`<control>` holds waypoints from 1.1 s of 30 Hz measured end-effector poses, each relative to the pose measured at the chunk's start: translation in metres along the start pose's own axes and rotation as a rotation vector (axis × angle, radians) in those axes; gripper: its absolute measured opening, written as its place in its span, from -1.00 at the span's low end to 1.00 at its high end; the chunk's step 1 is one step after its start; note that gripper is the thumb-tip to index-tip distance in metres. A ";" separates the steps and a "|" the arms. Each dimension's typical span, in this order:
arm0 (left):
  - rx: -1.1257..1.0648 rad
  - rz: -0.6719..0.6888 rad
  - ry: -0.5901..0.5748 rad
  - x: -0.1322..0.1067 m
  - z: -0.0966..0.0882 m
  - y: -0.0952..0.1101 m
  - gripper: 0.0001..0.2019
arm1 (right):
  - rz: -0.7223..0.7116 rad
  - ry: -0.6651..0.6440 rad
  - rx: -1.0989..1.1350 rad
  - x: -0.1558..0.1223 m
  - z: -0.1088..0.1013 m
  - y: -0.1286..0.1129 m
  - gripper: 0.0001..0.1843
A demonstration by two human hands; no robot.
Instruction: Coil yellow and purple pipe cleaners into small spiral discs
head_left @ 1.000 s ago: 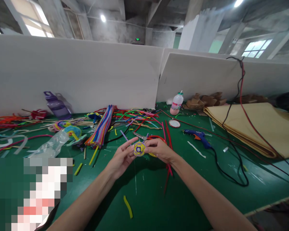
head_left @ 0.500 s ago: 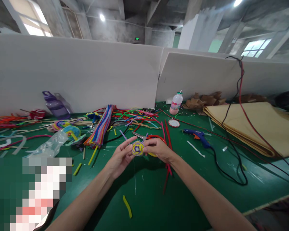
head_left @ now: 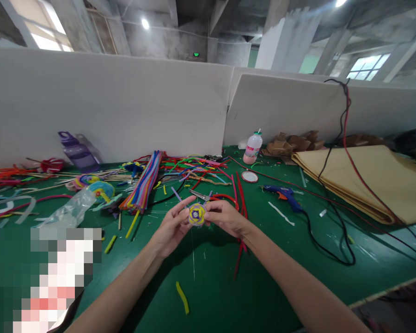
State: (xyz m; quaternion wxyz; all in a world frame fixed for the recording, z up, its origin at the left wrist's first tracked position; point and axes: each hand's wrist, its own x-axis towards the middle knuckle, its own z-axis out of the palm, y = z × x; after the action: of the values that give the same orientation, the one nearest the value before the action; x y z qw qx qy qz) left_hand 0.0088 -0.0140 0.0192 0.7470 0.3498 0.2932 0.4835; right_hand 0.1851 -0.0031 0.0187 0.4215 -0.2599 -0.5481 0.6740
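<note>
Both my hands hold a small round disc woven from yellow and purple pipe cleaners [head_left: 197, 214] just above the green table [head_left: 263, 277]. My left hand [head_left: 171, 226] pinches its left edge with fingers and thumb. My right hand [head_left: 225, 216] grips the right edge, fingers curled. Purple pipe cleaner ends stick out of the disc toward the upper left. Scissors [head_left: 198, 195] lie just behind the disc.
A bundle of coloured pipe cleaners [head_left: 143, 182] and loose ones lie behind my hands. A blue glue gun [head_left: 284, 194] with a black cord lies to the right, near a pink bottle [head_left: 252, 148], tan sheets [head_left: 374, 180] and a purple bottle [head_left: 76, 155]. A yellow scrap [head_left: 182, 297] lies near me.
The hands and disc have shifted slightly up and left in the picture; the disc has turned a little between the fingers. Both grips stay the same.
</note>
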 end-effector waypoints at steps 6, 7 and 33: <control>0.015 0.017 0.005 0.002 -0.001 0.002 -0.52 | -0.016 0.013 -0.083 -0.001 -0.001 -0.007 -0.82; 0.031 0.024 0.011 0.002 -0.001 0.003 -0.52 | 0.001 0.012 -0.132 -0.001 -0.004 -0.010 -0.81; 0.053 0.015 -0.005 0.001 0.002 0.003 -0.53 | 0.041 0.078 -0.061 0.000 -0.011 -0.005 -0.80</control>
State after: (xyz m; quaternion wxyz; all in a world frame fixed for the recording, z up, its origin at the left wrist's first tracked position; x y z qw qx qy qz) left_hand 0.0092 -0.0128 0.0223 0.7346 0.3727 0.3013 0.4803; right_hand 0.1952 0.0030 0.0205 0.4204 -0.3099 -0.5463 0.6548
